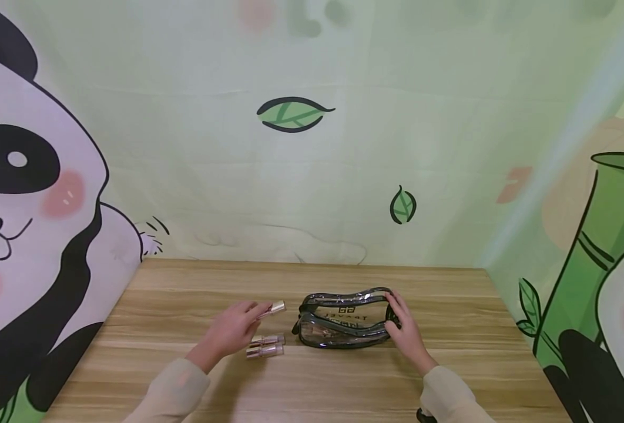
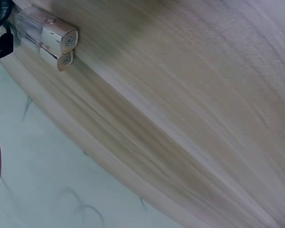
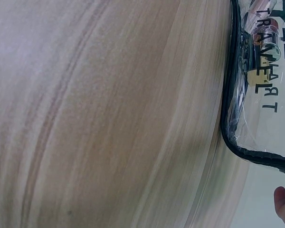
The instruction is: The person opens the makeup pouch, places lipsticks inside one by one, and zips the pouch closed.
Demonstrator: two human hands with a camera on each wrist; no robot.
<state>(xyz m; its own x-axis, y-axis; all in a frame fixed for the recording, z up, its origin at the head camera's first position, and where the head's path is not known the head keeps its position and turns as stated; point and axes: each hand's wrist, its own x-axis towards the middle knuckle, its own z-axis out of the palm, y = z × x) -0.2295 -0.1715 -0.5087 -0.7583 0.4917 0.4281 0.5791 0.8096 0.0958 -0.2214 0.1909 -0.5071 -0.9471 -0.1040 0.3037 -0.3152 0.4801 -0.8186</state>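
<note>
My left hand [image 1: 231, 329] pinches a lipstick tube [image 1: 277, 307] with a shiny gold end, held above the table left of a clear pouch [image 1: 338, 339]. Two more such lipstick tubes [image 1: 265, 351] lie side by side below that hand; the left wrist view shows their gold ends [image 2: 69, 42]. The pouch has black trim and "TRAVEL" lettering, and its top gapes open. At its right end my right hand [image 1: 409, 336] grips the rim, thumb and fingers apart across the opening. Through the clear wall in the right wrist view, small cosmetic items [image 3: 268, 40] show inside.
The wooden table [image 1: 185, 288] ends at a wall cloth [image 1: 211, 176] printed with pandas, leaves and bamboo. A small black object [image 1: 425, 416] shows at the bottom edge by the right sleeve.
</note>
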